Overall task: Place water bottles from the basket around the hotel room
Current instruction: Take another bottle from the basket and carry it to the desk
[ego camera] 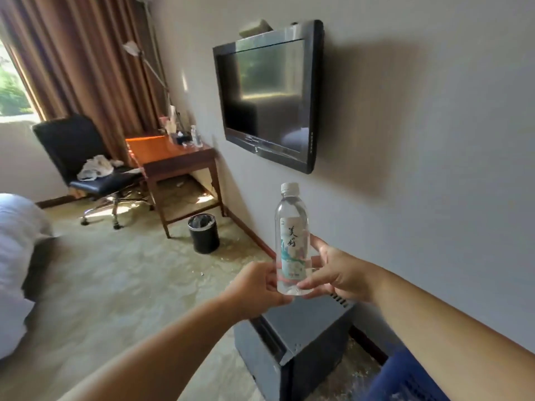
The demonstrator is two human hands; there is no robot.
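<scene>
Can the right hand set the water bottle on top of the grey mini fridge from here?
Probably yes: the right hand holds the water bottle just above the mini fridge, whose top looks bare.

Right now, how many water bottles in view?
2. One bottle held upright between the left hand and right hand, above the grey box. What looks like a second bottle stands on the desk. Others may be hidden in the blue basket.

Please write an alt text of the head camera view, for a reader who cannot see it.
Both hands, left hand and right hand, hold a clear water bottle upright above a grey mini fridge beside the wall. A wall television, wooden desk, black chair and black bin lie beyond.
</scene>
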